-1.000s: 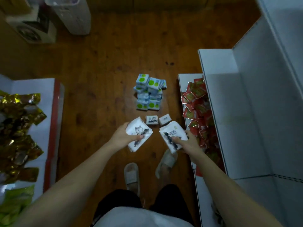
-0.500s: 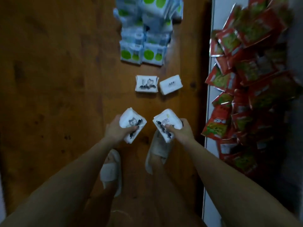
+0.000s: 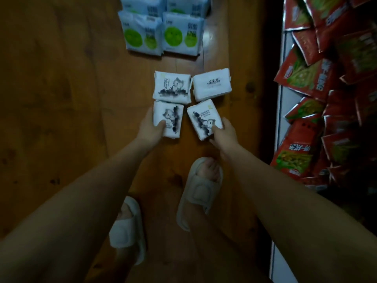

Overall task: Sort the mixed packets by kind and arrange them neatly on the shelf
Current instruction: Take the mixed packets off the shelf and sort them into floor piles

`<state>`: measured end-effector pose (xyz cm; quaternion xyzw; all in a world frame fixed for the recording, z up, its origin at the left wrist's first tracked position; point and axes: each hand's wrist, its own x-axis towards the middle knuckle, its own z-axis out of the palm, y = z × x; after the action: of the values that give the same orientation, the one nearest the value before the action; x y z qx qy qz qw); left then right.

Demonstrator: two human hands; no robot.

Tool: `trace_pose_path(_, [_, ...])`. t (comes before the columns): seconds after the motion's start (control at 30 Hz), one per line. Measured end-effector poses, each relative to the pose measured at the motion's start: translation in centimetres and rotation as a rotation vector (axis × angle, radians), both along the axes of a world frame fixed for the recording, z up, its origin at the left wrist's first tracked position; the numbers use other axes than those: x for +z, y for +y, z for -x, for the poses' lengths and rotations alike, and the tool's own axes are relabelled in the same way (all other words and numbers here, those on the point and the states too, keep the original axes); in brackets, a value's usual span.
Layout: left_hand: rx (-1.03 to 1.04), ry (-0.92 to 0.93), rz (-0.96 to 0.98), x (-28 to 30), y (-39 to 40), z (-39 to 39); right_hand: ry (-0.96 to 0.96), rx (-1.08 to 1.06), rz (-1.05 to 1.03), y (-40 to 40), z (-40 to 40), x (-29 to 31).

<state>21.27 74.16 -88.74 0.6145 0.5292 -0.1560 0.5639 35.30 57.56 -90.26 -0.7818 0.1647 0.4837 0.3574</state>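
I count four white tissue packets on the wooden floor [image 3: 61, 119], set two by two. My left hand [image 3: 149, 129] grips the near-left cat-print packet [image 3: 168, 121], thumb curled over its face and fingers round its left edge; that packet touches the far-left cat-print packet [image 3: 172, 87] just beyond it. My right hand [image 3: 223, 132] grips the near-right cat-print packet [image 3: 204, 119], thumb pressed on its near corner, the packet tilted so one corner points away from me. Beyond it lies the plain white packet with black lettering [image 3: 212, 84], close beside the far-left one. I cannot tell whether the two held packets rest on the floor or hang just above it.

Farther off, I see four pale blue packets with green circles [image 3: 162, 35]: two in full, side by side and touching, and two behind them cut off by the top edge.

Two pale slippers [image 3: 200, 190] show below my arms, the left one half hidden under my left forearm.

At the right, the white shelf [image 3: 280, 129] holds a heap of red snack packets [image 3: 306, 78], overlapping and too dark and jumbled to count. The heap runs off the right and top edges, and its print is too blurred to read.
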Motion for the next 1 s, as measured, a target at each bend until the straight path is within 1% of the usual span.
trace_pose_path(0.07, [-0.035, 0.021, -0.005, 2.7, 0.4, 0.0, -0.029, 0.080, 0.021, 0.2, -0.1, 2.7])
trace_pose_path(0.1, [-0.055, 0.032, -0.012, 4.9, 0.6, -0.4, -0.032, 0.114, 0.030, 0.5, -0.1, 4.7])
trace_pose_path(0.2, [-0.146, 0.112, -0.059, 12.2, 1.2, -0.9, -0.029, 0.198, 0.061, 1.2, -0.5, 12.8])
trace_pose_path(0.3, [-0.292, 0.162, -0.106, 22.5, 1.9, -2.2, -0.055, 0.316, 0.053, 1.7, -0.9, 23.5])
trace_pose_path(0.47, [-0.649, 0.279, -0.183, 41.5, 2.0, -3.2, -0.190, 0.689, 0.032, 0.3, 0.0, 41.8])
trace_pose_path(0.6, [-0.758, 0.243, -0.298, 53.4, 1.2, -2.7, -0.357, 0.805, 0.068, -0.9, 1.8, 54.6])
trace_pose_path(0.7, [-0.770, 0.123, -0.402, 59.6, 0.5, -1.2, -0.425, 0.828, 0.092, -1.9, 3.3, 61.2])
trace_pose_path(0.87, [-0.933, -0.004, -0.459, 66.5, -0.3, 2.1, -0.518, 0.700, 0.123, -3.9, 6.4, 69.4])
trace_pose_path(1.0, [-1.055, -0.152, -0.544, 73.0, -1.6, 2.3, -0.623, 0.607, 0.145, -6.0, 8.9, 75.3])
